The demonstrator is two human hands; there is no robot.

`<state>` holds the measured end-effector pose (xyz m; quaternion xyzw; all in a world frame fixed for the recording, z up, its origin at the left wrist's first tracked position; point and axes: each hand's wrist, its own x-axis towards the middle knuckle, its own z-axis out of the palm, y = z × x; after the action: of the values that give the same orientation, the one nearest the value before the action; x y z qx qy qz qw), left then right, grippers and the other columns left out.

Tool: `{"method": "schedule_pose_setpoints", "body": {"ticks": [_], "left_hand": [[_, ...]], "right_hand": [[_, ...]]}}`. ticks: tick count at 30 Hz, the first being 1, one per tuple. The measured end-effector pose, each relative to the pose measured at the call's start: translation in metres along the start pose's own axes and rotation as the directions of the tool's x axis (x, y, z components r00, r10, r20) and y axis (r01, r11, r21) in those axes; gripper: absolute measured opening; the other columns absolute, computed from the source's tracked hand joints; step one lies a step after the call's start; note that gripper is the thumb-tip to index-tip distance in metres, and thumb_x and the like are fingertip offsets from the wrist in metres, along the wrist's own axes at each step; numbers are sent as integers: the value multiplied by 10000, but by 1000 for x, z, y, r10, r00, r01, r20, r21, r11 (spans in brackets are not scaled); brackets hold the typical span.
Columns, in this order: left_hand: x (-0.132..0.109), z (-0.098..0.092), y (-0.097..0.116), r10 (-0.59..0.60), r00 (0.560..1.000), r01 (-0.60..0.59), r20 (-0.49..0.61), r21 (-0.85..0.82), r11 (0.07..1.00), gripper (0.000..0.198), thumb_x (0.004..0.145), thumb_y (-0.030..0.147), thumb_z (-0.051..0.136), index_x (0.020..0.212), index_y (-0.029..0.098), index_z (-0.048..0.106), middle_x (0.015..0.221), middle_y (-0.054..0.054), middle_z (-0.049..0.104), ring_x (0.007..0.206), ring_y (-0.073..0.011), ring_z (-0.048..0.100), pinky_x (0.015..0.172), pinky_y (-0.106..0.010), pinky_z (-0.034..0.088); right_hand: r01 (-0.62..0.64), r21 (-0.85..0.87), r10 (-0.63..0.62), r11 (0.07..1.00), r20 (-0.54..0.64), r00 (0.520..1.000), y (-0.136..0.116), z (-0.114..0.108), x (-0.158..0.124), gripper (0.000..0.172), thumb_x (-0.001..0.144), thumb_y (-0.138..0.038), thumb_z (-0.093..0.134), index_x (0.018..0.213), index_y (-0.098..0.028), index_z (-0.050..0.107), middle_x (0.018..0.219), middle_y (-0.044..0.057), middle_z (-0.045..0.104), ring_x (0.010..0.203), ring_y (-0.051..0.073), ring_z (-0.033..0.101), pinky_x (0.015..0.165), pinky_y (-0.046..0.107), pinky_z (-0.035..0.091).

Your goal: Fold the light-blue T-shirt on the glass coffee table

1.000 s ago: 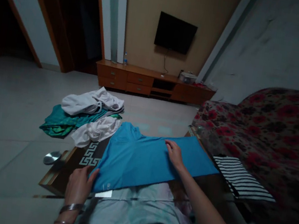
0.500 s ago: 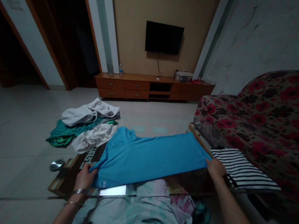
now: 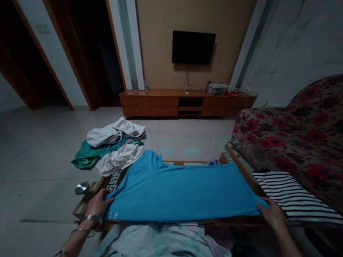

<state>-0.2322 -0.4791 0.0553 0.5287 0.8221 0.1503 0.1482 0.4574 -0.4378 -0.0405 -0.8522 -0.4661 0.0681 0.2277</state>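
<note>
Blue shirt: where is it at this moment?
In the head view, the blue shirt is at lower centre, stretched over the low table between the left hand and the right hand, with the striped cloth off to its right.

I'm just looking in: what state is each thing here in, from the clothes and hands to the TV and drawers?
Blue shirt: spread out
Left hand: gripping the shirt's near left corner
Right hand: gripping its near right corner
Striped cloth: flat, apparently folded
Clothes pile: loosely heaped
TV: screen dark
Drawers: shut
Bottle: upright
</note>
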Motion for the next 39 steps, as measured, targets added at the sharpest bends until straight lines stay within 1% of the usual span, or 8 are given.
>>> {"method": "schedule_pose_setpoints", "body": {"ticks": [3, 7, 11, 14, 18, 24, 32, 39], "left_hand": [[-11, 0, 14, 165, 983, -145, -86, 204, 968, 468, 832, 332, 493, 1251, 123, 513, 1279, -168, 552, 1171, -286, 521, 923, -383, 444], [-20, 27, 60, 499, 862, -433, -91, 380, 817, 459, 914, 347, 392, 1343, 207, 474, 1475, -111, 370, 1371, -275, 296, 1077, -497, 286], [-12, 72, 84, 639, 763, -620, 95, 387, 683, 527, 918, 406, 396, 1414, 231, 375, 1509, -61, 304, 1400, -250, 245, 1104, -517, 244], [-3, 92, 83, 650, 746, -646, 147, 395, 653, 605, 902, 482, 399, 1439, 215, 324, 1512, -72, 289, 1400, -255, 248, 1101, -515, 256], [0, 95, 76, 646, 746, -649, 161, 396, 650, 636, 892, 515, 397, 1449, 223, 304, 1521, -71, 260, 1407, -258, 226, 1110, -508, 241], [15, 85, 90, 597, 782, -620, 182, 329, 712, 540, 880, 477, 448, 1367, 242, 455, 1477, -81, 371, 1362, -284, 318, 1063, -525, 304], [172, 68, 166, 429, 897, -393, -109, 249, 885, 352, 855, 173, 454, 1170, 148, 608, 1219, -117, 594, 1140, -247, 512, 975, -353, 397], [257, 92, 169, 330, 943, -306, -54, 258, 917, 349, 766, 258, 626, 1109, 193, 628, 1062, -110, 622, 1025, -250, 561, 854, -326, 436]], "right_hand": [[67, -191, -79, 979, -53, 995, -10, -12, -20, 467, 795, -341, 542, 1194, -99, 567, 985, 201, 666, 918, 324, 639, 761, 412, 503], [350, -256, -391, 901, -129, 912, -104, -15, -52, 431, 886, -333, 437, 1245, -117, 538, 1101, 211, 627, 1045, 313, 584, 887, 446, 459], [760, 13, -759, 650, 49, 649, -229, 24, -96, 405, 908, -300, 441, 1275, -166, 547, 1343, 134, 522, 1273, 259, 441, 1035, 424, 381], [839, 129, -846, 529, 157, 509, -276, 60, -115, 457, 894, -315, 501, 1341, -219, 492, 1450, 87, 410, 1360, 254, 326, 1087, 460, 316], [807, 149, -814, 572, 226, 536, -267, 85, -113, 457, 898, -331, 509, 1344, -233, 488, 1446, 70, 417, 1358, 239, 331, 1105, 460, 283], [740, 140, -747, 658, 252, 616, -273, 76, -97, 358, 897, -299, 502, 1224, -187, 598, 1315, 99, 558, 1232, 237, 474, 1028, 409, 365], [639, 280, -697, 716, 335, 634, -423, 118, -40, 260, 887, -191, 470, 1013, -214, 696, 1081, 48, 689, 1028, 155, 587, 883, 230, 396], [521, 260, -579, 813, 450, 680, -486, 177, -18, 255, 785, -307, 634, 997, -183, 703, 1044, 113, 701, 967, 213, 635, 735, 252, 433]]}}
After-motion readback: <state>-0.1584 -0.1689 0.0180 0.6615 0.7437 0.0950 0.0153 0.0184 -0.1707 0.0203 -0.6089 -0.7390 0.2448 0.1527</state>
